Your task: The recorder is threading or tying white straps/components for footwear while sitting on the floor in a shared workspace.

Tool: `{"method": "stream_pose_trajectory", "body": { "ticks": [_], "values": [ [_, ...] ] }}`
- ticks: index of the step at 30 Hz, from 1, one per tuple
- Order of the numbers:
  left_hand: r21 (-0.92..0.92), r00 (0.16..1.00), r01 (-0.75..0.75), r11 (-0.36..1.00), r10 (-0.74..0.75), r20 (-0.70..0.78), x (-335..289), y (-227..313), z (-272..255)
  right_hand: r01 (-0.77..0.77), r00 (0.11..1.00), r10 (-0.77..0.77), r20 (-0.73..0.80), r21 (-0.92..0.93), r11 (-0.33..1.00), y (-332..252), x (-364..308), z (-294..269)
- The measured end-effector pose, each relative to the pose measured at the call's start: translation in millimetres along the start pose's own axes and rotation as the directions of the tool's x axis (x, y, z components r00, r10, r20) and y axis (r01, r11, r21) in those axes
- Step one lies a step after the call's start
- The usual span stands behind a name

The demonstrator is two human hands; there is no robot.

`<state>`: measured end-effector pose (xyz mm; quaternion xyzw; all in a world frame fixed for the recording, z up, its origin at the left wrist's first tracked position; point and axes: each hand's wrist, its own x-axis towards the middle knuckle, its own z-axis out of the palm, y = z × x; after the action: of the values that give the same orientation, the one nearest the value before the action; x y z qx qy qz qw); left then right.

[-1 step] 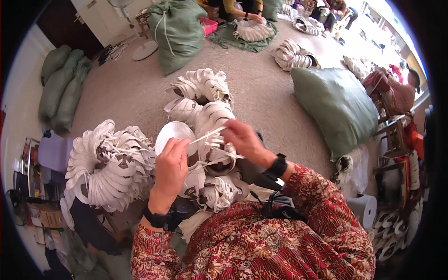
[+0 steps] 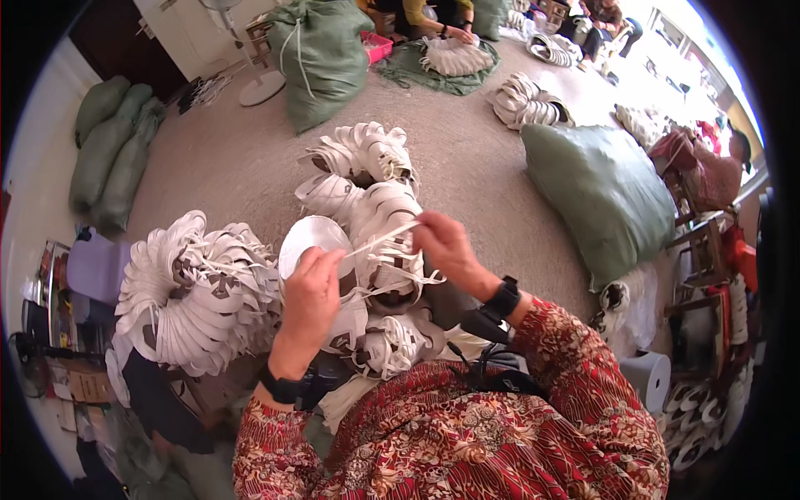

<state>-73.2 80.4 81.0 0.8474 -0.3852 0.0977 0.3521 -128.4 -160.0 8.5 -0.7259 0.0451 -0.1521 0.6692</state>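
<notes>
A thin white lace (image 2: 383, 238) is stretched taut between my two hands, over a heap of white shoe uppers (image 2: 387, 208). My left hand (image 2: 310, 304) pinches its lower end, beside a pale, rounded shoe upper (image 2: 310, 233); whether the fingers also grip that piece is hidden. Higher and to the right, my right hand (image 2: 450, 252) has the other end between closed fingers. More uppers with loose laces (image 2: 392, 343) lie just below the hands, close to my lap. A large curled stack of white uppers (image 2: 196, 308) sits left of my left hand.
A stuffed green sack (image 2: 596, 200) lies to the right; another green sack (image 2: 325, 67) stands at the back. A fan base (image 2: 262, 88) is near it. Farther off, a person's hands (image 2: 458, 33) work at a bundle of uppers (image 2: 457, 57). A lilac bin (image 2: 97, 268) is at left.
My right hand has moved a little to the right, and the lace between my hands spans slightly farther. The left hand keeps its pinch, almost in the same place.
</notes>
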Motion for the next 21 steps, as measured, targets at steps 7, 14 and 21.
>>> {"method": "stream_pose_trajectory", "body": {
  "ticks": [7,14,21],
  "values": [
    [-0.095,0.994,0.067,0.993,-0.058,0.092,-8.3,-27.5,52.8,-0.141,0.955,0.204,-0.217,0.273,0.952,28.5,-38.6,-43.1],
    [-0.13,0.973,0.206,0.97,-0.188,0.134,1.8,-36.5,65.1,-0.158,0.972,0.137,-0.194,-0.097,0.983,27.0,-47.6,-57.5],
    [-0.285,0.938,0.338,0.897,-0.295,0.184,-3.4,-47.4,70.5,-0.128,0.953,0.15,0.265,-0.099,0.987,-23.7,-36.4,-22.0]
  ]
}}
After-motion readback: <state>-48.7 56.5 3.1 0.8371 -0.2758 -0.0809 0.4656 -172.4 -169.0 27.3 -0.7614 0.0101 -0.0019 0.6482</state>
